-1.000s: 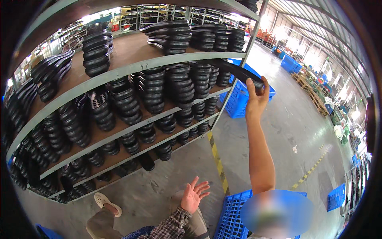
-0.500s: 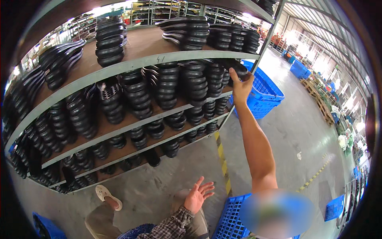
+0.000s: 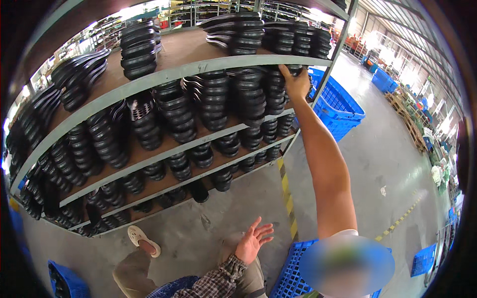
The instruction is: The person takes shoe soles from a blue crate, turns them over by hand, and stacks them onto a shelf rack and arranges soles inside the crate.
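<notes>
Near the holey blue plastic crate (image 3: pixel 296 270), maybe just waits with a bare, plaid-cuffed hand (image 3: pixel 253 244) spread wide and empty, and needs a reach to touch the curved black rubbery soles (image 3: pixel 214 103).

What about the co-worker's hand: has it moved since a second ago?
Yes, left: the co-worker's hand was right of the shelf post, now left of it.

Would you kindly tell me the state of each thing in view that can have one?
Left hand in a plaid fabric cuff: open, palm showing.
Hand of the outstretched bare arm: at the shelf rack's right end, grip partly hidden.
Black curved shoe soles: stacked in columns.
Brown-boarded, grey-edged shelf rack: loaded on several tiers.
Blue lattice plastic crate beyond the rack: upright, open-topped.
Pale perforated clog: worn on a foot.
</notes>
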`<state>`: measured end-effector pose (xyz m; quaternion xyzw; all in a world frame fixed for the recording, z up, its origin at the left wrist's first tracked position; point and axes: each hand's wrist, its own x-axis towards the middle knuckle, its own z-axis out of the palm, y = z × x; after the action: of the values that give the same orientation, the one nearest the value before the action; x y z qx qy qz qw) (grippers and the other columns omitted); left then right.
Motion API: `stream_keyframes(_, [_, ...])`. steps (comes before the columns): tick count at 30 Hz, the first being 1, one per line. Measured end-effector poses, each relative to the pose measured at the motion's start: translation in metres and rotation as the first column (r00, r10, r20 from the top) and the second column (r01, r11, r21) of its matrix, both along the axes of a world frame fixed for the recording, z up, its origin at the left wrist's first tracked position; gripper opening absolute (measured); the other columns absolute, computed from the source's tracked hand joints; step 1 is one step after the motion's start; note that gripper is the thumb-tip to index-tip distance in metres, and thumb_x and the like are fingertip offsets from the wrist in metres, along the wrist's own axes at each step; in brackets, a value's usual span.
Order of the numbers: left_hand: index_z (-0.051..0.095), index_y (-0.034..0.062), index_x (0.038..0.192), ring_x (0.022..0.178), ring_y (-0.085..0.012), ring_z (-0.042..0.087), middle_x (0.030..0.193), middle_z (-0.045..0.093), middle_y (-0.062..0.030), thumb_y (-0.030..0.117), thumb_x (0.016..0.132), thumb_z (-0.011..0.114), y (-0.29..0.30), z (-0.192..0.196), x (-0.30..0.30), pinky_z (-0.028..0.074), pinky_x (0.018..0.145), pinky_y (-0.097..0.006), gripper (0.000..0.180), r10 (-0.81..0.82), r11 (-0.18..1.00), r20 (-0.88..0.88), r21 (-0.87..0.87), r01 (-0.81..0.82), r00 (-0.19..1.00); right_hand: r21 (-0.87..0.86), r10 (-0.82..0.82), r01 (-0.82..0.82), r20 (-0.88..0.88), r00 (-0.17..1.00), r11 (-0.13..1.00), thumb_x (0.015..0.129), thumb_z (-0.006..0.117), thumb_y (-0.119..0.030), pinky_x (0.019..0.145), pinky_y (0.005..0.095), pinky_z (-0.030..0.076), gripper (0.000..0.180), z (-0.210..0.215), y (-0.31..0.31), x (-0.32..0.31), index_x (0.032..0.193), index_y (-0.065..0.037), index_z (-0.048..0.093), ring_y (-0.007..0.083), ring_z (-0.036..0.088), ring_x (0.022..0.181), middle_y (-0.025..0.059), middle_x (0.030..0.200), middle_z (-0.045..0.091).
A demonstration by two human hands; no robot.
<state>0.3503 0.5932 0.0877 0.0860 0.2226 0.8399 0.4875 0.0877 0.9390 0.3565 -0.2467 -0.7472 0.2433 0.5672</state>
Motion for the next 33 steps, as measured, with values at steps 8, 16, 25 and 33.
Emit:
stream_keyframes(8, [0.026, 0.0148, 0.151, 0.13, -0.0299, 0.044, 0.141, 0.046, -0.0168, 0.052, 0.098, 0.043, -0.006, 0.008, -0.003, 0.036, 0.107, -0.047, 0.067, 0.04, 0.998, -0.039, -0.041, -0.042, 0.998, -0.133, 0.01, 0.05, 0.418, 0.908, 0.99, 0.068, 0.061, -0.079, 0.094, 0.0467, 0.047, 0.099, 0.017, 0.004, 0.004, 0.133, -0.004, 0.052, 0.0394, 0.059, 0.113, 0.0244, 0.122, 0.061])
stream_keyframes(16, [0.024, 0.0142, 0.151, 0.128, -0.0259, 0.045, 0.14, 0.047, -0.0156, 0.05, 0.1, 0.039, -0.018, 0.015, 0.007, 0.037, 0.105, -0.044, 0.065, 0.004, 0.999, -0.028, -0.032, -0.005, 1.0, 0.239, 0.172, -0.251, 0.31, 0.935, 0.938, 0.087, 0.061, -0.053, 0.089, 0.0422, 0.047, 0.057, -0.064, 0.004, 0.119, 0.127, -0.012, 0.061, 0.0361, 0.062, 0.1, 0.0196, 0.107, 0.065])
stream_keyframes(25, [0.028, 0.0056, 0.148, 0.123, -0.0288, 0.05, 0.133, 0.052, -0.0175, 0.042, 0.1, 0.043, -0.056, 0.05, -0.004, 0.04, 0.102, -0.046, 0.063, 0.072, 0.996, -0.128, -0.047, -0.078, 0.989, 0.253, -0.209, 0.061, 0.612, 0.763, 0.966, 0.092, 0.06, -0.023, 0.081, 0.0415, 0.049, 0.021, -0.184, -0.073, 0.52, 0.091, -0.004, 0.069, 0.0344, 0.061, 0.094, 0.015, 0.097, 0.067])
stream_keyframes(33, [0.038, -0.0001, 0.142, 0.115, -0.0284, 0.055, 0.126, 0.056, -0.0191, 0.03, 0.1, 0.046, -0.062, 0.06, 0.029, 0.043, 0.098, -0.041, 0.053, -0.026, 0.999, -0.396, -0.035, 0.014, 0.918, -0.068, -0.104, 0.89, 0.986, 0.129, 0.451, 0.094, 0.048, -0.049, 0.072, 0.0529, 0.049, 0.055, -0.327, -0.374, 0.946, 0.085, 0.001, 0.069, 0.045, 0.064, 0.079, 0.0267, 0.081, 0.066])
